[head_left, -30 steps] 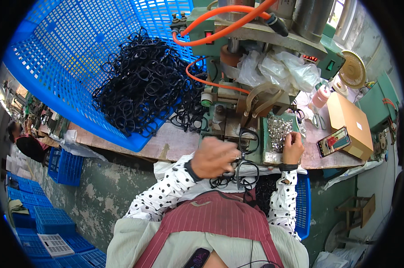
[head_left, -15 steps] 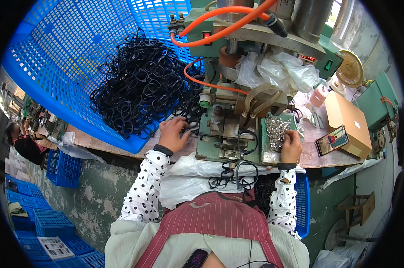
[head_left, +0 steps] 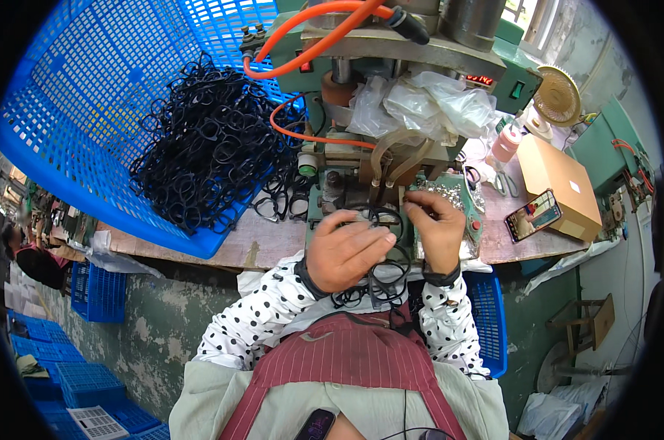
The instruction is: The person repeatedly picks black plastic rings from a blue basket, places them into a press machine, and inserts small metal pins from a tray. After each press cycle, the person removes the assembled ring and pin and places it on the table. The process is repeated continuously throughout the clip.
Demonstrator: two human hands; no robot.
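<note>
Black eyeglass frame (head_left: 385,217) sits between left hand (head_left: 344,249) and right hand (head_left: 436,227).

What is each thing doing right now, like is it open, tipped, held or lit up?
Left hand: holding a black eyeglass frame at the machine.
Right hand: pinching the same frame.
Blue basket: tipped, black frames spilling onto the bench.
Phone: screen lit, lying flat.
Small fan: upright; spinning or not, cannot tell.
Cardboard box: closed.
</note>
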